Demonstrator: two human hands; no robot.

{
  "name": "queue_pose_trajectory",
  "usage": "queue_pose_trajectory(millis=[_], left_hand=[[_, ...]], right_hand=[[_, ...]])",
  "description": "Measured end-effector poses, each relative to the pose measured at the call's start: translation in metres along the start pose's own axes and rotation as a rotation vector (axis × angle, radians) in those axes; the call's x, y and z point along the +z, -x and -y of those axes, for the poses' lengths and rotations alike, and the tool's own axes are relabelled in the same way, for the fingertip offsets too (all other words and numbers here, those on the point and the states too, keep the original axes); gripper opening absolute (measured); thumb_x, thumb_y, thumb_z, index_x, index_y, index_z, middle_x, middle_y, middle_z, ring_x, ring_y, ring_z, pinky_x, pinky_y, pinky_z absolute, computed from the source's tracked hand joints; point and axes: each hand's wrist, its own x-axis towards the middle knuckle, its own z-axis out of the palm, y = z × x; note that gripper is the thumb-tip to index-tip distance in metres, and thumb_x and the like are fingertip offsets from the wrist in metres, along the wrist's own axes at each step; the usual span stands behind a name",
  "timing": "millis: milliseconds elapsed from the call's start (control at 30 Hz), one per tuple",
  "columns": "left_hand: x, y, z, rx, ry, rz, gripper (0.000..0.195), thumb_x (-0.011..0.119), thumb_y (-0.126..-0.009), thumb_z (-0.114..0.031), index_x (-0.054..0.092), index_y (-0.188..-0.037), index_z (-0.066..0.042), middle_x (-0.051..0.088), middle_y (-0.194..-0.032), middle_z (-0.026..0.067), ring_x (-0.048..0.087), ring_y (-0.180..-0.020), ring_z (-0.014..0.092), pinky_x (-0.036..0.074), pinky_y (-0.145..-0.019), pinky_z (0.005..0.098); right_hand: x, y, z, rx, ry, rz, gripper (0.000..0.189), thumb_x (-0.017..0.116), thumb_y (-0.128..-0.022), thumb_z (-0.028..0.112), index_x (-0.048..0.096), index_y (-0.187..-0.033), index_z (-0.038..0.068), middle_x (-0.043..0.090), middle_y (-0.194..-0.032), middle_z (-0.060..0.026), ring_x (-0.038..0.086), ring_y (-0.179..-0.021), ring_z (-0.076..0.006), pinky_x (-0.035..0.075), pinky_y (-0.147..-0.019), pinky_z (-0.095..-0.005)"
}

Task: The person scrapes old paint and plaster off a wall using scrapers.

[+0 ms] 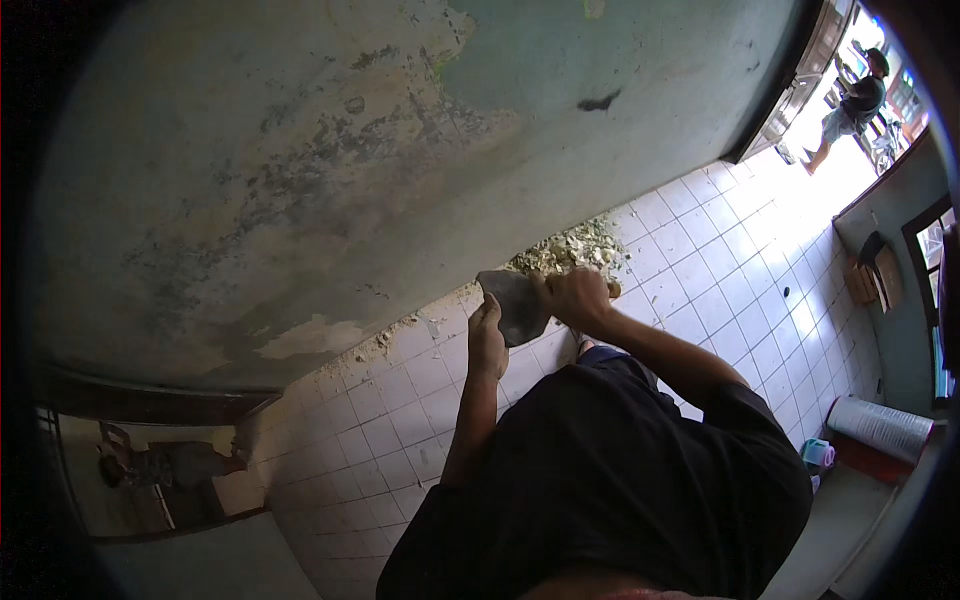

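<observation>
In front of my body I hold a broad, flat grey blade [516, 309], apparently a scraper or trowel. My right hand [581, 298] is closed around its handle, and a light wooden end [615, 289] shows past the fist. At the blade's left edge, my left hand [487, 341] grips it, thumb on the near face and fingers mostly hidden behind. Past the tool rises a green plastered wall [390, 187] with peeling paint and dark, stained patches. A heap of paint and plaster flakes [570, 247] lies at the wall's foot, just beyond my right hand.
White floor tiles [405, 420] carry scattered crumbs along the wall. An open doorway [832, 142] is at upper right, with a person [862, 97] outside. Another person [165, 465] is in the lower-left doorway. A cardboard box [874, 277] and a silvery roll [881, 427] are at right.
</observation>
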Motion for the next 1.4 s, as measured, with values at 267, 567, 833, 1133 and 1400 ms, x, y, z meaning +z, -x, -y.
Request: queue_pose_trajectory(millis=[267, 567, 833, 1133, 1400], left_hand=[[0.005, -0.018, 0.001, 0.004, -0.048, -0.010, 0.045, 0.037, -0.105, -0.031, 0.053, -0.121, 0.008, 0.061, -0.116, 0.0121, 0.059, -0.106, 0.018, 0.046, -0.096, 0.0312], [0.020, -0.020, -0.011, -0.030, -0.043, 0.047, 0.041, 0.039, -0.104, -0.029, 0.050, -0.124, 0.005, 0.059, -0.119, 0.0137, 0.060, -0.109, 0.023, 0.049, -0.096, 0.0366], [0.027, -0.022, -0.011, -0.062, -0.019, 0.062, 0.042, 0.038, -0.104, -0.029, 0.049, -0.126, 0.005, 0.058, -0.121, 0.0149, 0.060, -0.111, 0.024, 0.050, -0.096, 0.0367], [0.023, -0.030, -0.006, -0.063, -0.023, 0.116, 0.045, 0.039, -0.104, -0.033, 0.050, -0.126, 0.005, 0.058, -0.122, 0.0148, 0.060, -0.110, 0.024, 0.050, -0.095, 0.0366], [0.025, -0.026, -0.014, -0.082, -0.047, 0.042, 0.045, 0.039, -0.104, -0.032, 0.050, -0.125, 0.005, 0.059, -0.120, 0.0151, 0.060, -0.110, 0.024, 0.049, -0.096, 0.0365]], right_hand=[[-0.015, 0.004, 0.002, -0.052, 0.034, -0.037, 0.020, 0.056, -0.088, 0.025, 0.063, -0.099, 0.009, 0.063, -0.063, -0.0099, 0.065, -0.053, -0.0285, 0.047, -0.040, -0.0428], [0.007, 0.004, -0.020, -0.043, 0.027, -0.157, 0.058, 0.038, -0.097, 0.047, 0.067, -0.068, 0.006, 0.063, -0.059, -0.0175, 0.065, -0.057, -0.0351, 0.052, -0.057, -0.0485], [-0.008, -0.008, -0.035, 0.017, -0.027, -0.140, 0.049, 0.038, -0.098, 0.043, 0.067, -0.078, 0.008, 0.063, -0.059, -0.0161, 0.065, -0.056, -0.0337, 0.051, -0.055, -0.0486], [-0.028, -0.001, -0.015, -0.027, 0.033, 0.134, 0.027, 0.054, -0.089, 0.021, 0.060, -0.112, 0.007, 0.062, -0.061, -0.0101, 0.063, -0.050, -0.0291, 0.046, -0.039, -0.0412], [-0.011, -0.006, -0.019, -0.077, 0.020, -0.125, 0.035, 0.046, -0.097, 0.035, 0.067, -0.084, 0.009, 0.062, -0.058, -0.0128, 0.062, -0.050, -0.0318, 0.046, -0.043, -0.0455]])
